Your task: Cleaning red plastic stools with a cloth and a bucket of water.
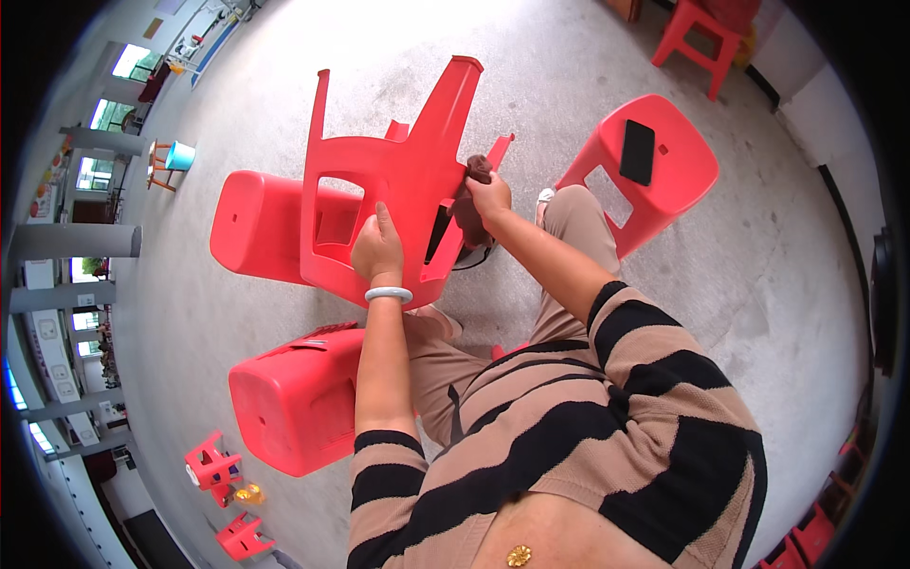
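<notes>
A red plastic stool (419,171) is held tilted before me, its legs pointing away. My left hand (378,245), with a pale bangle at the wrist, grips the stool's near side by an opening. A dark brown cloth (473,220) is bunched in my right hand (490,193), which presses it against the stool's right leg edge. Part of the cloth hangs below that hand. Beneath the stool a dark rounded thing with a thin rim (475,257) is mostly hidden.
Red stools lie on their sides at the left (256,224) and lower left (284,405). On the right, an upright red stool (682,160) bears a black smartphone (638,153). Another stool (700,43) stands near the wall. A blue bucket (180,156) is farther off, left.
</notes>
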`<action>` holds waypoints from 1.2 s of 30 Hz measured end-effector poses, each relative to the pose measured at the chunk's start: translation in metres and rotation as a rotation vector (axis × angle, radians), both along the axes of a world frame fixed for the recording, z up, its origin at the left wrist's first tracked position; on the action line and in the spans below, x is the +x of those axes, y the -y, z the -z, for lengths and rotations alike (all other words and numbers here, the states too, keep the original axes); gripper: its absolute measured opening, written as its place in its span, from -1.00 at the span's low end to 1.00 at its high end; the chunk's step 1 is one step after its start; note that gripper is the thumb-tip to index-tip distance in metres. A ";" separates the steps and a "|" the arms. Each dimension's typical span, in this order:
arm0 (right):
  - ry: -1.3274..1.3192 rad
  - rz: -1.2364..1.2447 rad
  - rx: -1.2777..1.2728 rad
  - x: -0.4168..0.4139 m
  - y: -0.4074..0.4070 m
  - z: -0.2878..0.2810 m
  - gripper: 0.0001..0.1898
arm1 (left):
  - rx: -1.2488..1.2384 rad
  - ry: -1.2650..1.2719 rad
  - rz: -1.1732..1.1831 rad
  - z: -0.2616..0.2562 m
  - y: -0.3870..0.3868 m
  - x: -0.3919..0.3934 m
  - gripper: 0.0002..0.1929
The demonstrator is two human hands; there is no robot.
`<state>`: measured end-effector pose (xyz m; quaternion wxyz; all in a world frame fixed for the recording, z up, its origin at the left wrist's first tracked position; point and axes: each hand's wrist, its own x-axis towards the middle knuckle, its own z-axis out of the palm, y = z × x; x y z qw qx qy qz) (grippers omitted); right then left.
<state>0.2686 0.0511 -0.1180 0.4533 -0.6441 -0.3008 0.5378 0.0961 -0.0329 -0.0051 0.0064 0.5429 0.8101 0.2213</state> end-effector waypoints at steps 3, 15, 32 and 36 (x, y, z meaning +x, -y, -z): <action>0.105 -0.033 -0.019 0.003 0.002 0.000 -0.59 | 0.003 -0.009 -0.012 0.006 0.006 -0.004 -0.22; 0.148 -0.069 0.084 -0.001 0.006 -0.013 -0.52 | 0.024 -0.011 -0.002 0.005 0.007 -0.009 -0.22; 0.092 -0.028 -0.068 0.011 -0.017 0.020 -0.63 | 0.035 -0.007 0.013 0.006 0.000 0.003 -0.22; 0.163 -0.094 0.079 -0.002 0.003 -0.014 -0.57 | 0.009 -0.004 -0.013 0.004 0.005 -0.009 -0.21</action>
